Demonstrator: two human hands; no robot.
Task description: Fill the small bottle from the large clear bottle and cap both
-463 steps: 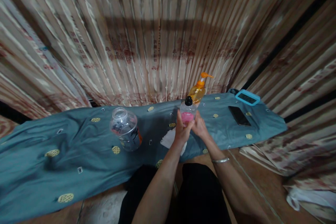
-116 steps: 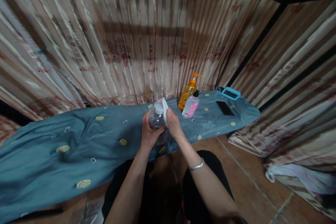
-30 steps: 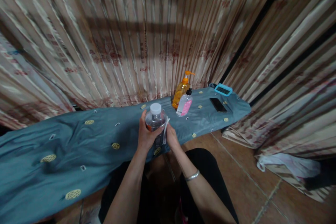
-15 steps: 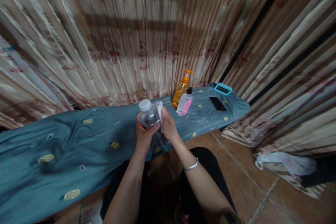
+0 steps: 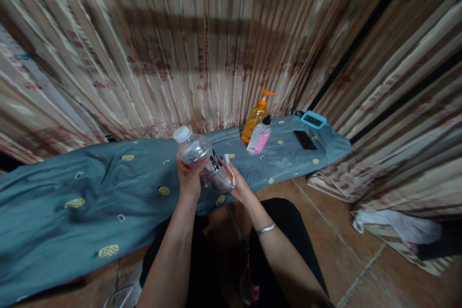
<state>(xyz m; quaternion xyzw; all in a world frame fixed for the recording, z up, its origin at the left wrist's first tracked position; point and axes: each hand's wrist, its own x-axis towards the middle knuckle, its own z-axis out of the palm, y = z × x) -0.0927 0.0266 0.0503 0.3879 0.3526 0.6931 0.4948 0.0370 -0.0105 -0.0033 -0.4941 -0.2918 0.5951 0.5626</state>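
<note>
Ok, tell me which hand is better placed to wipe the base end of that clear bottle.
Right. The right hand already has the white wipe pressed against the lower end of the clear bottle, while the left hand grips the bottle's middle, holding it tilted with the cap up-left.

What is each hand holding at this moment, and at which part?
The left hand grips the tilted clear bottle around its upper body. The right hand presses a white cloth against the bottle's bottom end.
</note>
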